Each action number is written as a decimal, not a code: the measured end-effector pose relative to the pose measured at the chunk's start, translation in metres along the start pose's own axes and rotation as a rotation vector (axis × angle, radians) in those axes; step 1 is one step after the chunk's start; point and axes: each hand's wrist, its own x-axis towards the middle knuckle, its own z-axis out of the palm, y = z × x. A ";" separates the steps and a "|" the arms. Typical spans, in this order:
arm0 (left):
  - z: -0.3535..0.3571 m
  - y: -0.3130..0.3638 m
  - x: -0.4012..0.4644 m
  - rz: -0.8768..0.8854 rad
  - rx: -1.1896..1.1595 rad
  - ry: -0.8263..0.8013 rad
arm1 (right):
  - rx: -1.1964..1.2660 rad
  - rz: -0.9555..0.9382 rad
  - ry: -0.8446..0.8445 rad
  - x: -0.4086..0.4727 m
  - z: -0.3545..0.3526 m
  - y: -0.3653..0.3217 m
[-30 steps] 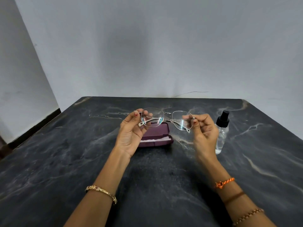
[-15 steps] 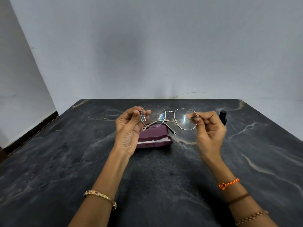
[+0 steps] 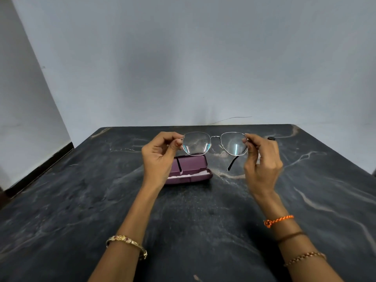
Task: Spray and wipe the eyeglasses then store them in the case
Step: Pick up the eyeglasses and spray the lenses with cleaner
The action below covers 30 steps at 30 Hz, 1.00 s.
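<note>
Two forearms rise from the bottom of the frame over a dark marbled table (image 3: 81,200). At centre, a maroon case (image 3: 190,169) lies open, a pale cloth strip along its inside edge. Above it, the left hand (image 3: 160,157) and right hand (image 3: 262,165) each pinch an outer edge of the eyeglasses (image 3: 215,143), held between them clear of the table, lenses upright. A black spray cap (image 3: 271,138) peeks from behind the right hand.

Eyeglasses (image 3: 215,143) between both hands, seemingly unfolded

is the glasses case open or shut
Open: the purple case lies on the table with its lid raised and pale lining showing.
</note>
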 end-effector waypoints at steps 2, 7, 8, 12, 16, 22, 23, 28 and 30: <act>-0.002 -0.001 0.001 -0.014 0.045 -0.038 | -0.023 0.004 -0.003 0.001 -0.001 0.004; -0.002 -0.003 -0.002 0.001 0.124 -0.073 | -0.063 -0.021 0.047 0.007 -0.007 0.009; 0.001 -0.002 -0.002 0.031 0.150 -0.061 | -0.055 -0.014 0.062 0.009 -0.009 0.008; 0.014 0.000 0.000 0.189 0.242 -0.003 | 0.023 0.151 0.073 0.016 -0.009 0.005; 0.024 -0.004 0.006 0.205 0.275 0.053 | 0.045 0.331 0.098 0.017 -0.008 0.011; 0.043 -0.012 0.032 0.212 0.228 0.214 | -0.172 0.288 -0.140 -0.002 -0.014 0.035; 0.047 -0.015 0.034 0.214 0.217 0.227 | -0.194 0.274 -0.172 -0.005 -0.014 0.040; 0.070 -0.038 0.037 0.157 0.208 0.228 | -0.211 0.239 -0.219 -0.013 -0.005 0.050; 0.078 -0.048 0.036 0.147 0.230 0.214 | -0.208 0.263 -0.213 -0.013 -0.004 0.051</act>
